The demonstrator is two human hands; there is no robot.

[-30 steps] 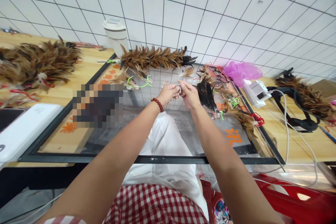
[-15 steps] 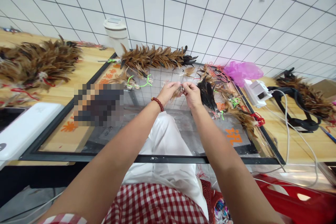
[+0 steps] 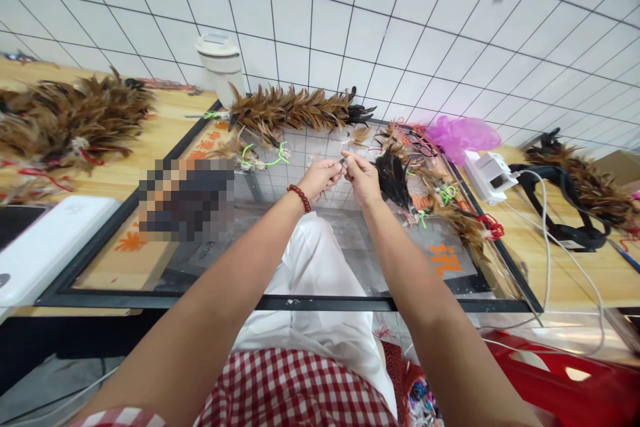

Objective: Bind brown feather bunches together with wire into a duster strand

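Small feather [image 3: 342,164] | pinched between fingers [image 3: 333,169] | left hand [image 3: 319,177] and right hand [image 3: 361,179] meeting

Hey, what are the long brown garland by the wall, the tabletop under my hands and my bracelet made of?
Garland: brown and black feathers, slightly glossy, seen in the layered vanes. Tabletop: probably glass in a black frame; white cloth shows through. Bracelet: polished dark-red round beads, wood or stone, unclear. The tuft pinched between left hand and right hand: likely feather.
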